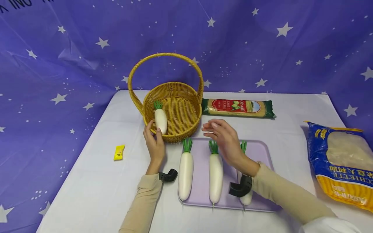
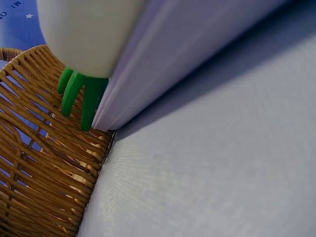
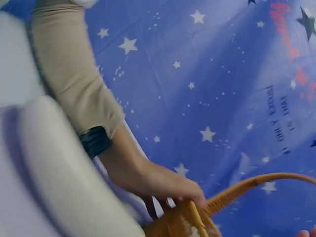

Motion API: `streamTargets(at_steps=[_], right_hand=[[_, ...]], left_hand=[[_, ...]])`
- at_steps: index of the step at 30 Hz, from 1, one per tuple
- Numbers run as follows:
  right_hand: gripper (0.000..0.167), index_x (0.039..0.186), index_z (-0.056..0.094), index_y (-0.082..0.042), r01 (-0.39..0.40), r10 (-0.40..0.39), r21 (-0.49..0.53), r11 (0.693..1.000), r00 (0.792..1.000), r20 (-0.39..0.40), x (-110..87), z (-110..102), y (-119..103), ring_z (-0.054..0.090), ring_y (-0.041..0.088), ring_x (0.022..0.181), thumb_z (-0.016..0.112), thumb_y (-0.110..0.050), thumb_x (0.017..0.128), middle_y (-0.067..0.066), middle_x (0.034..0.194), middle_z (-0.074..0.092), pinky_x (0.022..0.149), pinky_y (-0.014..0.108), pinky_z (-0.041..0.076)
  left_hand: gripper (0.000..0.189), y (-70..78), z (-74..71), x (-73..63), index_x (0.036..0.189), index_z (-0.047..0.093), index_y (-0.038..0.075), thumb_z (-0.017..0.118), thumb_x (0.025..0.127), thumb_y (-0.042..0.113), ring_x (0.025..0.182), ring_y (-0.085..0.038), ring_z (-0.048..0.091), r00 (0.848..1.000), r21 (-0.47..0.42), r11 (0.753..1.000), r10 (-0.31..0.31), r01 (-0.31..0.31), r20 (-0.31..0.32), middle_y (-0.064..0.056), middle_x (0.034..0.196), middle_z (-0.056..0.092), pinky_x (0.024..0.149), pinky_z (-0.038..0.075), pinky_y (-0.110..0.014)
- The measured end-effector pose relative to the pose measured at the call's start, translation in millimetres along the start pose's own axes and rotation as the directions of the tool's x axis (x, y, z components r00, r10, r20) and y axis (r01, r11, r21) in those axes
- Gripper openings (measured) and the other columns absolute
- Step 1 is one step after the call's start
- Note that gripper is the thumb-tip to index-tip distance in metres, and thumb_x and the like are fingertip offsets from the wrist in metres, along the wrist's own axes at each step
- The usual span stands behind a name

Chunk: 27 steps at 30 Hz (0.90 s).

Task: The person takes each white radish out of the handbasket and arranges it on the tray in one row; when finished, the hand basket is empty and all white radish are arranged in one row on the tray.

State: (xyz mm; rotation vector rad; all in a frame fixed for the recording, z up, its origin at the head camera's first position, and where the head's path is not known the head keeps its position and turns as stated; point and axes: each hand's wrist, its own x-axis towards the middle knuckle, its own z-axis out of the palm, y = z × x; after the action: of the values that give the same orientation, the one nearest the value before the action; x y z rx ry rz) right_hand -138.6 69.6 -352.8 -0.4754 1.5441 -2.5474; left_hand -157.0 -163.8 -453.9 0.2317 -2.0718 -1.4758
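A brown wicker basket (image 1: 182, 116) with a tall arched handle stands at the back, and one white radish (image 1: 161, 121) with green leaves lies inside its left part. My left hand (image 1: 155, 147) holds the front-left rim of the basket; the right wrist view shows this hand (image 3: 153, 180) at the rim too. My right hand (image 1: 227, 140) hovers above the back of a light purple tray (image 1: 201, 187), fingers loosely bent with nothing in them. On the tray lie a left radish (image 1: 185, 176), a middle radish (image 1: 216, 178) and a right radish (image 1: 246, 198), the last partly hidden by my right wrist.
Behind the tray lies a green-ended spaghetti pack (image 1: 239, 108), right of the basket. A large blue and yellow pasta bag (image 1: 344, 165) lies at the right edge. A small yellow wrapped packet (image 1: 118, 152) is on the white tablecloth (image 1: 96, 187) at left. Purple starry cloth (image 1: 233, 42) hangs behind.
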Motion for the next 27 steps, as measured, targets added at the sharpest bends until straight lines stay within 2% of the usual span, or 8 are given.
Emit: streamTargets(at_steps=[2, 4, 7, 11, 15, 20, 23, 27], right_hand=[[0.018, 0.106, 0.053, -0.008, -0.089, 0.09, 0.066, 0.994, 0.996, -0.021, 20.9, 15, 12, 0.061, 0.018, 0.096, 0.04, -0.014, 0.095, 0.0, 0.097, 0.065, 0.091, 0.035, 0.046], [0.021, 0.107, 0.053, -0.006, -0.12, 0.127, 0.099, 0.988, 0.989, -0.07, 42.2, 29, 24, 0.061, 0.02, 0.096, 0.04, -0.016, 0.095, 0.0, 0.095, 0.066, 0.094, 0.04, 0.043], [0.028, 0.112, 0.052, -0.002, -0.1, 0.117, 0.118, 0.988, 0.981, -0.156, 73.3, 45, 44, 0.06, 0.03, 0.103, 0.041, -0.019, 0.093, 0.005, 0.098, 0.067, 0.097, 0.045, 0.04], [0.037, 0.121, 0.05, -0.002, -0.072, 0.086, 0.075, 0.995, 0.975, -0.207, 109.1, 57, 69, 0.053, 0.037, 0.113, 0.042, -0.025, 0.093, 0.015, 0.115, 0.062, 0.095, 0.041, 0.042], [0.038, 0.126, 0.048, -0.009, -0.118, 0.128, 0.053, 0.992, 0.962, -0.242, 132.9, 60, 87, 0.052, 0.031, 0.117, 0.042, -0.03, 0.094, 0.014, 0.124, 0.058, 0.096, 0.036, 0.042], [0.043, 0.134, 0.042, -0.013, -0.243, 0.227, -0.028, 0.97, 0.937, -0.266, 146.9, 61, 97, 0.047, 0.028, 0.122, 0.046, -0.028, 0.093, 0.01, 0.131, 0.052, 0.102, 0.043, 0.035], [0.056, 0.14, 0.032, -0.014, -0.43, 0.384, -0.164, 0.888, 0.888, -0.252, 148.2, 62, 100, 0.045, 0.03, 0.124, 0.052, -0.032, 0.09, 0.01, 0.138, 0.042, 0.099, 0.044, 0.038], [0.079, 0.145, 0.015, -0.019, -0.629, 0.598, -0.345, 0.697, 0.775, -0.205, 146.6, 63, 102, 0.048, 0.03, 0.119, 0.059, -0.042, 0.084, 0.01, 0.141, 0.034, 0.091, 0.041, 0.046]], left_hand=[[0.044, -0.6, -0.4, 0.5, 0.136, 0.034, 0.01, 0.04, 0.094, 0.022, 0.102, -0.03, 0.04, 1.0, -0.003, 1.0, -0.001, 0.001, 0.001, -0.016, 0.142, 0.025, 0.085, 0.035, -0.036], [0.044, -0.2, -0.8, 1.0, 0.136, 0.034, 0.009, 0.04, 0.094, 0.023, 0.109, -0.031, 0.04, 1.0, -0.009, 1.0, -0.001, 0.001, 0.006, -0.015, 0.142, 0.025, 0.088, 0.036, -0.039], [0.044, 0.4, -1.8, 2.0, 0.136, 0.034, 0.008, 0.04, 0.094, 0.023, 0.122, -0.031, 0.036, 1.0, -0.007, 1.0, 0.003, -0.003, 0.004, -0.014, 0.141, 0.026, 0.093, 0.037, -0.042], [0.044, 1.1, -2.4, 2.9, 0.136, 0.034, 0.01, 0.04, 0.094, 0.023, 0.127, -0.031, 0.033, 1.0, -0.003, 1.0, 0.008, -0.008, -0.004, -0.017, 0.141, 0.026, 0.095, 0.037, -0.045], [0.044, 0.8, -1.5, 2.2, 0.136, 0.035, 0.012, 0.04, 0.094, 0.024, 0.131, -0.028, 0.029, 1.0, 0.007, 1.0, 0.0, 0.0, -0.001, -0.019, 0.142, 0.025, 0.098, 0.035, -0.045], [0.044, 1.3, -0.6, 1.0, 0.135, 0.035, 0.011, 0.04, 0.094, 0.024, 0.133, -0.025, 0.026, 1.0, 0.025, 1.0, 0.004, -0.004, -0.011, -0.016, 0.141, 0.026, 0.101, 0.032, -0.044], [0.045, 1.1, -0.8, 1.1, 0.135, 0.035, 0.01, 0.04, 0.093, 0.024, 0.132, -0.025, 0.027, 1.0, 0.033, 0.999, 0.01, -0.009, -0.015, -0.015, 0.141, 0.027, 0.103, 0.029, -0.044], [0.045, 0.4, -1.1, 1.1, 0.136, 0.034, 0.01, 0.04, 0.093, 0.025, 0.129, -0.026, 0.029, 1.0, 0.032, 0.999, 0.002, -0.002, -0.005, -0.016, 0.142, 0.025, 0.1, 0.031, -0.045]])
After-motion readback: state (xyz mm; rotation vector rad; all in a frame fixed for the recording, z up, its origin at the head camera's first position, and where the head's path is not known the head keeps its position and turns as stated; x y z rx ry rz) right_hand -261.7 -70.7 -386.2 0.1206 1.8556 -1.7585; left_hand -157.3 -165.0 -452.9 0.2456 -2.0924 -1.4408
